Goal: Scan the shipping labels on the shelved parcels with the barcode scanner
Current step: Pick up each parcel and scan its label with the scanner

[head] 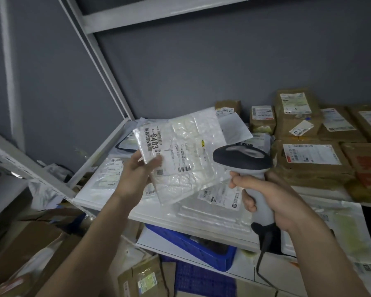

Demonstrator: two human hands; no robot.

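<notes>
Your left hand (140,171) pinches a clear bubble mailer (180,155); your right hand (272,196) grips the barcode scanner (247,166) beside its label (171,159). Taped cartons (311,161) far right apparently remain.

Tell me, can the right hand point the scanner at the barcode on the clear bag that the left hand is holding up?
Probably yes. The right hand grips the scanner beside the clear bag, whose barcode faces up uncovered. The left hand holds only the bag's left edge.
</notes>
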